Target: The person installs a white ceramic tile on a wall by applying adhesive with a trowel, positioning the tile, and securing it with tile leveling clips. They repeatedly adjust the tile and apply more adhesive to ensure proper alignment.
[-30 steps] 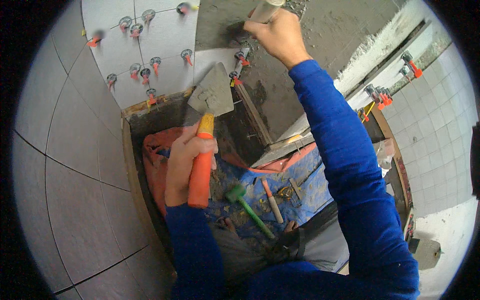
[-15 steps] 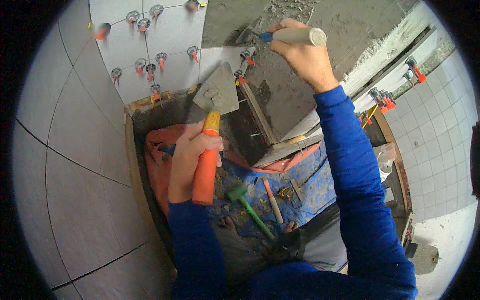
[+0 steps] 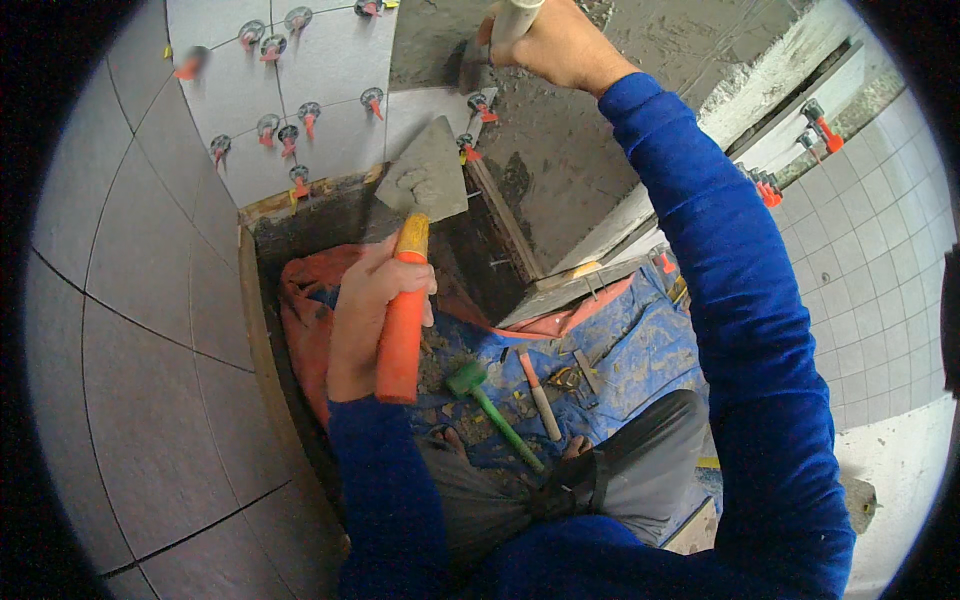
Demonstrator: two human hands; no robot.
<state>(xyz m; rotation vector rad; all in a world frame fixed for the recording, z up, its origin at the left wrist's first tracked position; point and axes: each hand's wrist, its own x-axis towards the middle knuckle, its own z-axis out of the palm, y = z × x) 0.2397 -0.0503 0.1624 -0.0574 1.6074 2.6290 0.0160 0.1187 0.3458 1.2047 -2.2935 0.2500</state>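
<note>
My left hand [image 3: 378, 300] is closed round the orange handle of a large trowel [image 3: 430, 172], whose grey blade carries a lump of wet mortar. Stretched out at the top, my right hand [image 3: 565, 45] grips a smaller trowel [image 3: 515, 22] by its pale handle. Its blade is blurred and lies against the mortar-covered surface [image 3: 570, 150], beside the edge of the laid tiles. Pale grey tiles [image 3: 235, 90] cover the area at the upper left, with several red-tabbed levelling clips [image 3: 309, 115] standing in their joints.
Large grey tiles [image 3: 150, 330] line the left wall. On the blue tarp [image 3: 625, 340] lie a green mallet [image 3: 490, 410] and a hammer [image 3: 540, 395]. A wooden form edge [image 3: 505, 220] runs below the mortar. Small square tiles [image 3: 870, 300] cover the right side.
My right hand has moved left and farther up with the small trowel, toward the tile edge. The large trowel in my left hand stays nearly where it was. The view has shifted slightly.
</note>
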